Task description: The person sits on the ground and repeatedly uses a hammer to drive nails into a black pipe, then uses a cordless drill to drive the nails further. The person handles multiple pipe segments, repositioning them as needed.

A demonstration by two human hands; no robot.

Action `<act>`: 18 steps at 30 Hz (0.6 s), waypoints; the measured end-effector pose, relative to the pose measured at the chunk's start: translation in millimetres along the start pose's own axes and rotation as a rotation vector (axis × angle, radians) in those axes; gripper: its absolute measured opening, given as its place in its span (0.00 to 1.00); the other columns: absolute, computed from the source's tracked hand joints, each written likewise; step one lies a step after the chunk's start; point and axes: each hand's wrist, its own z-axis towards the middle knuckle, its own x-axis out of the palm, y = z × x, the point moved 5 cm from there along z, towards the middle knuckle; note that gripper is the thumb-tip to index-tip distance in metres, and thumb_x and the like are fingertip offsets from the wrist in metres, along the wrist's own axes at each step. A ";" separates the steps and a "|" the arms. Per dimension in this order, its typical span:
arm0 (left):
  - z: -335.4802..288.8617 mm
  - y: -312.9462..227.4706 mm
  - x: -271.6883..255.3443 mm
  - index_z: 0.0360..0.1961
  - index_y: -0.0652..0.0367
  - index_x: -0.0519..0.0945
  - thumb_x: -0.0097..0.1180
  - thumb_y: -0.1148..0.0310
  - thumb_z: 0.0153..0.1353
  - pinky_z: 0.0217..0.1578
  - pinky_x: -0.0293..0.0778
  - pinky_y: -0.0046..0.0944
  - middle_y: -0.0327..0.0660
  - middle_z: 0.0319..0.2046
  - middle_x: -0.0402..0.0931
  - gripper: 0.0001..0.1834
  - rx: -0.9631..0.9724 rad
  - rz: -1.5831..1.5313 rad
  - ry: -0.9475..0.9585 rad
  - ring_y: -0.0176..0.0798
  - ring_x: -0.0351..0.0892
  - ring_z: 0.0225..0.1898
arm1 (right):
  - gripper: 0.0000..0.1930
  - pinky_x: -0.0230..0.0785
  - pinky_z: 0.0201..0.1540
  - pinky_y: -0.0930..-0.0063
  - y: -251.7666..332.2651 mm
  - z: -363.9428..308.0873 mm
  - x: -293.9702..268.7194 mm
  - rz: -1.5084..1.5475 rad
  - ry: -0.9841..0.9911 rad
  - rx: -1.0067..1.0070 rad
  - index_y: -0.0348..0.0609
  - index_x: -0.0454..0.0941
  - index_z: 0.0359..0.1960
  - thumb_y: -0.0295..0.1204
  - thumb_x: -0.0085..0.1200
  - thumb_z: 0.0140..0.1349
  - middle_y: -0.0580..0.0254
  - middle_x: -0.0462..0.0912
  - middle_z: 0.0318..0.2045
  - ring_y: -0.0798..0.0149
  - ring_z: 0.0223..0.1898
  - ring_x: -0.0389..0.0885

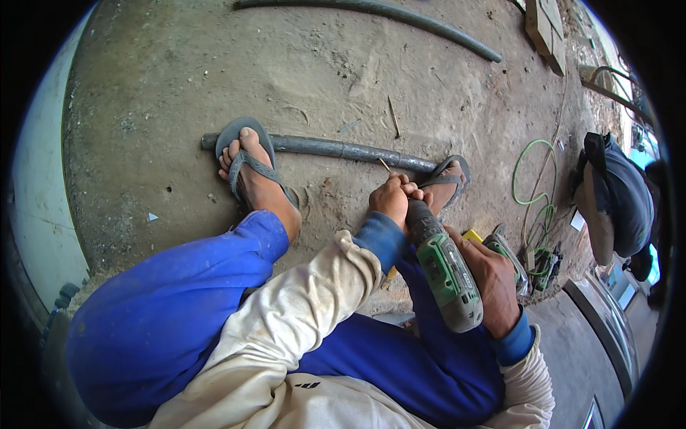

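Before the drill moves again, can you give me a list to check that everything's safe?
1. Drill held: ok, the right hand has it.
2. Fingers away from the drill's front: not ok, the left hand is right there.
3. Pipe held down: ok at one end, where the left foot is on it.
4. Toes covered: not ok, they're bare in open sandals.
5. Thin rod touching the pipe: cannot tell.
6. Green cable away from the pipe: ok, it lies off to the right.

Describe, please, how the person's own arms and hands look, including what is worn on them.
The left sleeve and right sleeve are cream and creased, each ending in a blue cuff. The left hand and right hand wear no gloves.
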 end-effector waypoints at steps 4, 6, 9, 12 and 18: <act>-5.8 -3.8 0.1 0.34 0.56 0.72 0.49 0.69 0.78 0.43 0.86 0.47 0.33 0.23 0.68 0.11 0.017 0.057 -0.016 0.33 0.72 0.26 | 0.34 0.82 0.43 0.59 0.2 0.5 3.8 0.006 0.010 -0.001 0.46 0.79 0.69 0.33 0.66 0.56 0.53 0.88 0.39 0.47 0.37 0.90; -8.4 -6.2 2.3 0.34 0.56 0.72 0.49 0.70 0.78 0.43 0.87 0.47 0.33 0.23 0.68 0.10 0.038 0.080 -0.017 0.33 0.72 0.26 | 0.35 0.82 0.42 0.59 1.5 1.0 3.1 -0.009 -0.013 -0.018 0.46 0.79 0.69 0.34 0.66 0.56 0.53 0.88 0.39 0.47 0.37 0.90; -10.7 -7.7 4.6 0.34 0.57 0.72 0.49 0.70 0.78 0.42 0.87 0.48 0.34 0.23 0.68 0.10 0.047 0.086 -0.020 0.34 0.73 0.26 | 0.35 0.82 0.42 0.59 2.2 1.9 3.0 0.000 -0.002 -0.019 0.47 0.78 0.70 0.34 0.66 0.56 0.54 0.88 0.38 0.47 0.37 0.90; -12.6 -8.9 3.1 0.34 0.57 0.72 0.49 0.70 0.78 0.42 0.87 0.48 0.34 0.23 0.69 0.10 0.043 0.099 -0.050 0.34 0.73 0.26 | 0.36 0.81 0.41 0.59 4.1 1.8 2.6 -0.038 0.001 -0.046 0.47 0.78 0.71 0.34 0.66 0.56 0.54 0.88 0.38 0.48 0.36 0.90; -15.1 -7.3 2.6 0.34 0.57 0.71 0.49 0.70 0.77 0.41 0.87 0.48 0.34 0.23 0.69 0.10 0.030 0.089 -0.072 0.34 0.72 0.26 | 0.37 0.81 0.41 0.59 1.5 0.5 4.8 -0.028 0.002 -0.036 0.47 0.78 0.71 0.36 0.66 0.56 0.55 0.87 0.37 0.48 0.35 0.89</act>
